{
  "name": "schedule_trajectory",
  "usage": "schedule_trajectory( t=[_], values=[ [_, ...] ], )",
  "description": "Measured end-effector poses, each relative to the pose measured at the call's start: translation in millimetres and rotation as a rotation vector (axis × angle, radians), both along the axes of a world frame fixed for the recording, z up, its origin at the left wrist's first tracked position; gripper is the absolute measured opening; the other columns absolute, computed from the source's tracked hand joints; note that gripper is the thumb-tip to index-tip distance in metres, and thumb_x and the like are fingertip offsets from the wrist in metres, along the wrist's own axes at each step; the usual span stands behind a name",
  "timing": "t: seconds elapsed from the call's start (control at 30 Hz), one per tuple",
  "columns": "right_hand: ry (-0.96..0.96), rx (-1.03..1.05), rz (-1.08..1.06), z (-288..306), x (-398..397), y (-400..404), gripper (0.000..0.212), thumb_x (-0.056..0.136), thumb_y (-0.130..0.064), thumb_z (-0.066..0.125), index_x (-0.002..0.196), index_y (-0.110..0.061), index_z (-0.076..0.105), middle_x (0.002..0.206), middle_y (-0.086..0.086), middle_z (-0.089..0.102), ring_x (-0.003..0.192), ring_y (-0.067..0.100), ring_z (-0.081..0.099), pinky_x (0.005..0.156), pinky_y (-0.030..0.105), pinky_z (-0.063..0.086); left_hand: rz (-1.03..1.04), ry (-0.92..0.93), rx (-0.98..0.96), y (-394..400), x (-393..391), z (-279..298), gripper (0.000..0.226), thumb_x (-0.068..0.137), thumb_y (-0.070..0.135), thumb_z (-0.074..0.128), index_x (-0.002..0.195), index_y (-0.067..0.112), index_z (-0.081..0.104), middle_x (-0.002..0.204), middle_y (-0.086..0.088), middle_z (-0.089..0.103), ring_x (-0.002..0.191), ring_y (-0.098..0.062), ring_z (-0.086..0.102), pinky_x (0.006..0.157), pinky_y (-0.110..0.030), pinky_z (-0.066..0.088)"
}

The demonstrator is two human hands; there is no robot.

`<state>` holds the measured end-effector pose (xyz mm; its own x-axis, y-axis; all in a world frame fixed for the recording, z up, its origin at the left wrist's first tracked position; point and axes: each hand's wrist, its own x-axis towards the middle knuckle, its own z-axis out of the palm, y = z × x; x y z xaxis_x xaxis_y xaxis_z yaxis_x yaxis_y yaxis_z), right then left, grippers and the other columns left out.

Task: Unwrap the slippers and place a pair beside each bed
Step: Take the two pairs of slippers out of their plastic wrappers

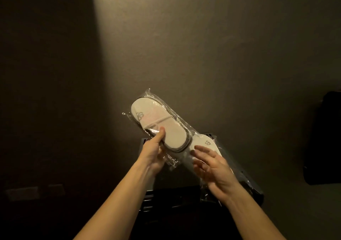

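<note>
A pair of white slippers sealed in clear plastic wrap (156, 121) is held up in the air, toe end pointing up-left. My left hand (156, 151) grips its lower edge, thumb pressed on the top slipper. A second wrapped pair of slippers (206, 144) lies lower right on a dark stand, with a small logo showing. My right hand (210, 168) hovers over this second pair with fingers spread; I cannot tell whether it touches the wrap.
A dark slatted stand (166, 199) sits below my hands against a plain beige wall (203, 46). A dark object (324, 138) hangs at the right edge. Wall sockets (35, 191) show dimly at lower left. The room is dim.
</note>
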<state>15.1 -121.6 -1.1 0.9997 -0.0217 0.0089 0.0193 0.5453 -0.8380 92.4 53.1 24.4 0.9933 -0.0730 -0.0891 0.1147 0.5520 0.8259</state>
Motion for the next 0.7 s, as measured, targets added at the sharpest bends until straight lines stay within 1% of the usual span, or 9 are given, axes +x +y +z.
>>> schedule_trajectory(
  t=[0.07,0.1,0.2,0.3,0.4,0.5,0.53,0.6,0.7],
  values=[
    [-0.074,-0.096,-0.014,0,-2,7,0.036,0.081,-0.013,0.078,0.115,-0.008,0.070,0.104,0.013,0.078,0.088,0.020,0.070,0.084,0.038,0.059,-0.014,-0.010,0.029,-5,-1,-3,0.050,0.077,0.037,0.077,0.115,0.005,0.068,0.121,-0.016,0.071,0.115,-0.036,0.065,0.104,-0.053,0.048],
    [-0.104,-0.128,-0.031,1,-4,9,0.032,0.082,-0.016,0.078,0.113,-0.009,0.071,0.103,0.011,0.079,0.087,0.020,0.071,0.085,0.039,0.058,-0.024,-0.016,0.039,-7,-2,-4,0.054,0.075,0.037,0.077,0.117,0.004,0.068,0.121,-0.017,0.071,0.115,-0.037,0.065,0.104,-0.054,0.048],
    [-0.173,-0.229,-0.087,9,-5,12,0.021,0.090,-0.021,0.073,0.107,-0.008,0.072,0.095,0.006,0.080,0.077,0.014,0.074,0.068,0.027,0.057,-0.054,-0.019,0.027,-12,-6,-7,0.053,0.076,0.036,0.074,0.117,0.003,0.068,0.122,-0.019,0.071,0.117,-0.039,0.064,0.106,-0.056,0.045],
    [-0.216,-0.392,-0.306,7,2,14,0.033,0.083,-0.035,0.079,0.091,-0.005,0.068,0.082,0.007,0.074,0.074,0.022,0.068,0.067,0.033,0.054,-0.051,-0.013,-0.016,-13,-10,-10,0.043,0.082,0.031,0.072,0.115,0.003,0.067,0.121,-0.018,0.071,0.118,-0.037,0.064,0.106,-0.052,0.046],
    [-0.186,-0.420,-0.481,8,3,13,0.042,0.093,-0.043,0.068,0.074,-0.005,0.066,0.062,0.001,0.062,0.061,0.014,0.055,0.064,0.035,0.048,0.023,-0.007,-0.061,-14,-10,-9,0.039,0.084,0.026,0.074,0.115,0.002,0.069,0.106,-0.011,0.077,0.103,-0.027,0.071,0.089,-0.038,0.059],
    [-0.091,-0.310,-0.363,9,1,5,0.049,0.105,-0.044,0.048,0.083,-0.005,0.071,0.051,0.001,0.056,0.051,0.013,0.052,0.062,0.030,0.049,0.028,-0.009,-0.077,-12,-8,-8,0.026,0.086,0.026,0.072,0.104,0.007,0.070,0.083,-0.001,0.078,0.082,-0.018,0.071,0.076,-0.033,0.060],
    [-0.097,-0.298,-0.301,8,2,3,0.048,0.105,-0.043,0.049,0.088,-0.005,0.073,0.053,0.003,0.056,0.049,0.013,0.052,0.060,0.030,0.049,0.022,-0.008,-0.079,-11,-8,-7,0.025,0.086,0.026,0.072,0.102,0.007,0.070,0.084,-0.002,0.077,0.078,-0.017,0.071,0.075,-0.033,0.061],
    [-0.142,-0.279,-0.250,3,6,3,0.032,0.097,-0.037,0.066,0.092,-0.007,0.076,0.067,0.011,0.066,0.056,0.017,0.059,0.060,0.033,0.054,0.005,-0.017,-0.089,-11,-8,-7,0.026,0.083,0.026,0.073,0.100,0.007,0.070,0.091,-0.004,0.075,0.071,-0.015,0.071,0.074,-0.033,0.063],
    [-0.205,-0.300,-0.324,1,11,3,0.026,0.079,-0.024,0.084,0.099,-0.010,0.075,0.095,0.011,0.075,0.073,0.018,0.067,0.062,0.031,0.058,-0.018,-0.024,-0.092,-16,-9,-9,0.031,0.076,0.026,0.077,0.098,0.006,0.071,0.102,-0.010,0.074,0.087,-0.022,0.069,0.098,-0.043,0.051]
  ],
)
